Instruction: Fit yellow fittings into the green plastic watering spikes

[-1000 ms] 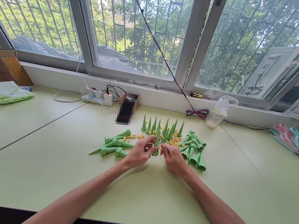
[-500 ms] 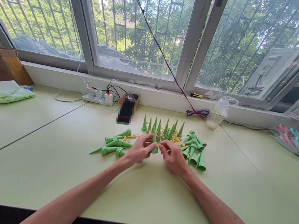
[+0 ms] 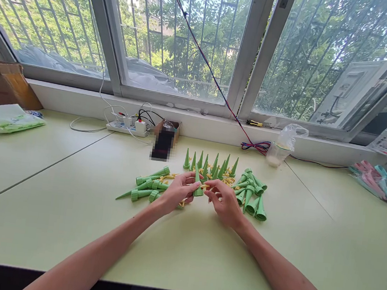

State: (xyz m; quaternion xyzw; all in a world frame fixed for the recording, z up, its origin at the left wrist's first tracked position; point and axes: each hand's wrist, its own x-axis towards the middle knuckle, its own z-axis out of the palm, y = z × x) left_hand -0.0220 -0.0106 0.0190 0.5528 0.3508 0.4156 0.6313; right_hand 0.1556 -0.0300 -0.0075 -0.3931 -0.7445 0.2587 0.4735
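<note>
Okay, cone (image 3: pixel 198 193) just below frame centre, nearly upright, tip leaning upper left. My left hand (image 3: pixel 176 195) pinches it from the left; right hand (image 3: pixel 223 201) apart, fingers at yellow piece (image 3: pixel 204 187) on its right, grip unclear.

The pale green desk (image 3: pixel 180 251) carries upright green cones (image 3: pixel 233 168) in its middle, yellow pieces (image 3: pixel 227 180) among them; more green cones lie in loose groups to either side; toward the window sit a white power strip (image 3: pixel 127 129), a bagged cup (image 3: pixel 277 154) and, far right, pink and blue packets (image 3: pixel 384 183).
</note>
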